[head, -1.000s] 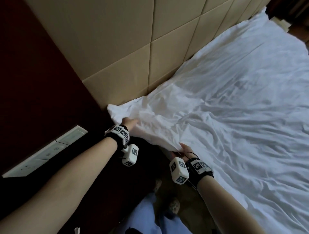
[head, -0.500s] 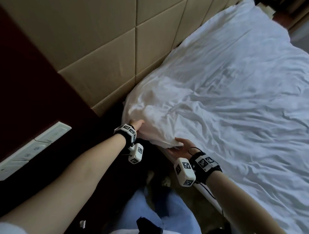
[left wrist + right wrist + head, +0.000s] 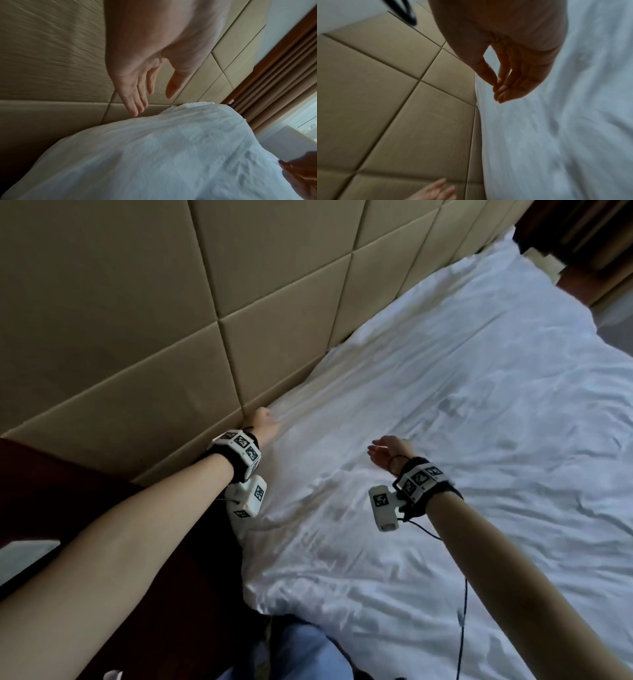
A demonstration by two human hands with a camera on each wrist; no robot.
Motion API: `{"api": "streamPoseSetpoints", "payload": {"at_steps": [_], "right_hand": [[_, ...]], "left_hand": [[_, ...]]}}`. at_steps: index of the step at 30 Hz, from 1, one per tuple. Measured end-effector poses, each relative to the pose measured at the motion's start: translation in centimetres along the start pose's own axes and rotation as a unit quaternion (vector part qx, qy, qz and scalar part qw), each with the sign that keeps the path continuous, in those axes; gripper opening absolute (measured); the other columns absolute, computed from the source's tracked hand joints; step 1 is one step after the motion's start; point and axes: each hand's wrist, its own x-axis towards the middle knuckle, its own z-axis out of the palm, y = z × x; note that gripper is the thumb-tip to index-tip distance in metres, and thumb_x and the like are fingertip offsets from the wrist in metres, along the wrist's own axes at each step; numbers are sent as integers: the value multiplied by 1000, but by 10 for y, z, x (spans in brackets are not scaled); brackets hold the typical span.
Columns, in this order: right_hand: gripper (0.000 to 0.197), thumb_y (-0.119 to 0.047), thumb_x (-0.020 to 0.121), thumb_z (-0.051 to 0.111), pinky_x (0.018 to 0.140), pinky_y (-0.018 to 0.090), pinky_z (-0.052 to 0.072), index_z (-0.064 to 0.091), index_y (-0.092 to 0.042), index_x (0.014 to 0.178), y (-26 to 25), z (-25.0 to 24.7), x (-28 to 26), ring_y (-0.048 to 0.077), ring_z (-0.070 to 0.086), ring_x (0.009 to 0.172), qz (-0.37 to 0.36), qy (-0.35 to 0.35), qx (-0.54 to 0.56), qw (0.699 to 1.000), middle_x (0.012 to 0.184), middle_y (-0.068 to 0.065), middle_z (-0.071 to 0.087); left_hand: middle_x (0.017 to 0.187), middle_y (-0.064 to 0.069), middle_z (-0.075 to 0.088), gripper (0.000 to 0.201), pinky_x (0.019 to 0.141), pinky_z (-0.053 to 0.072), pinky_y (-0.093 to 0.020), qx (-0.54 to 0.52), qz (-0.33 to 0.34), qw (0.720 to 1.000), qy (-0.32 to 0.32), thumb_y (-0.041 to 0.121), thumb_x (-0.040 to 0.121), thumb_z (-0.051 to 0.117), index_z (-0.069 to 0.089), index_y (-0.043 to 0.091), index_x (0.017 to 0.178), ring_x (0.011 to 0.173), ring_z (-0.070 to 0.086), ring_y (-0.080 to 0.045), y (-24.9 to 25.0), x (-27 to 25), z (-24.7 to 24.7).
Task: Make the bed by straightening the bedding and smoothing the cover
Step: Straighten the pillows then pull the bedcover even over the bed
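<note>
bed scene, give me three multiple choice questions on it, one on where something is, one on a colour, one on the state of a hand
1. Where is the left hand?
A. at the bed's edge beside the padded headboard
B. on the floor
C. over the middle of the bed

2. What colour is the cover?
A. red
B. white
C. black

3. How is the right hand?
A. clenched round a fold of cover
C. gripping a pillow
B. relaxed, holding nothing

Answers: 1 A, the head view shows it where cover meets headboard. 2 B, the cover is white in every view. 3 B, the right wrist view shows loose fingers with nothing between them.
</note>
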Motion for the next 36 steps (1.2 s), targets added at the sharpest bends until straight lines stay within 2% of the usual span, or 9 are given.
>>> {"api": "streamPoseSetpoints", "payload": {"at_steps": [3, 6, 9, 15, 21, 24, 27, 32, 36], "right_hand": [[30, -1, 96, 35, 86, 38, 56, 40, -5, 66, -63, -1, 72, 20, 43, 50, -45, 21, -12, 999, 113, 34, 58], [12, -1, 89, 44, 63, 29, 57, 51, -5, 80, -120, -6, 136, 17, 55, 59, -135, 76, -128, 980, 87, 11, 56], [42, -8, 84, 50, 82, 35, 50, 45, -9, 126, -163, -9, 183, 28, 58, 93, -232, 172, -212, 934, 110, 15, 55], [49, -13, 84, 53, 101, 29, 32, 43, -9, 132, -228, -3, 238, 28, 39, 126, -335, 250, -249, 873, 137, 14, 39], [66, -15, 82, 57, 113, 40, 26, 34, -18, 144, -280, 4, 282, 28, 22, 140, -366, 137, -523, 758, 152, 7, 26], [77, -13, 81, 64, 119, 45, 11, 28, -23, 148, -303, 5, 297, 26, 8, 147, -344, 45, -653, 673, 158, 4, 17], [81, -21, 81, 67, 119, 48, -7, 24, -26, 149, -311, 9, 310, 25, -3, 148, -295, -21, -726, 620, 160, 2, 12], [86, -40, 75, 70, 114, 58, -14, 26, -28, 147, -303, 14, 321, 28, -8, 148, -232, -31, -825, 515, 159, -2, 12], [87, -44, 72, 75, 114, 58, -10, 32, -27, 145, -304, 10, 317, 27, 2, 148, -236, -18, -849, 473, 155, 2, 24]], "left_hand": [[128, -25, 53, 43, 97, 42, -35, -23, 2, 999, 25, -4, 87, 51, 46, -4, 130, 119, 52, -35, 31, 32, 23], [138, -21, 46, 52, 107, 37, -38, -44, -10, 997, 60, 5, 90, 55, 38, 2, 138, 127, 47, -32, 43, 68, 47], [140, -18, 46, 54, 107, 39, -41, -80, -34, 990, 114, 9, 91, 56, 36, 7, 141, 126, 49, -31, 51, 105, 70], [134, -13, 53, 50, 104, 43, -41, -87, -29, 992, 86, 13, 89, 59, 45, 11, 136, 121, 52, -28, 89, 164, 111], [143, -12, 46, 70, 108, 36, -36, 12, -13, 1000, -6, 31, 83, 70, 39, 7, 141, 131, 44, -27, 112, 193, 135], [146, -12, 41, 76, 109, 32, -31, 48, -5, 998, -32, 30, 81, 72, 35, 6, 143, 134, 40, -25, 120, 199, 137], [149, -10, 38, 84, 109, 32, -32, 79, -24, 994, -68, 36, 79, 73, 32, 8, 146, 135, 39, -25, 125, 205, 137], [146, -7, 43, 87, 105, 35, -32, 145, -71, 981, -108, 55, 73, 71, 40, 12, 142, 132, 43, -25, 120, 201, 145], [128, -12, 59, 70, 87, 40, -27, 157, -69, 978, -122, 47, 73, 76, 56, 7, 127, 117, 55, -27, 133, 195, 148]]}}
